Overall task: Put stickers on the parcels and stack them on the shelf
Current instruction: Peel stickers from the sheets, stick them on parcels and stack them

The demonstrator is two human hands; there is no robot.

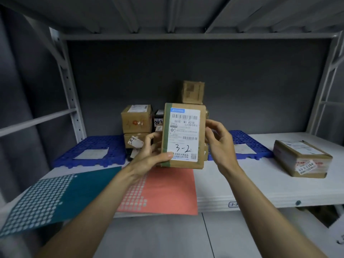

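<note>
1. Two bare forearms reach up from the bottom edge toward a white shelf [260, 185].
2. Sticker sheets lie at the shelf's front lip: a teal sheet [55, 194] on the left, a coral sheet [167, 192] just beside it, under the raised parcel.
3. Left hand [150, 155] grips the lower left corner of an upright cardboard parcel [183, 135], thumb pressed on its front face, which carries a shipping label handwritten "3-2".
4. Right hand [220, 142] touches the parcel's right edge with curled fingers; the two hands flank it, held above the shelf.
5. Farther right, a flat taped box [301, 158] rests on the shelf.
6. Behind the held parcel, stacked boxes [136, 121] stand between two blue perforated mats [89, 151].
</note>
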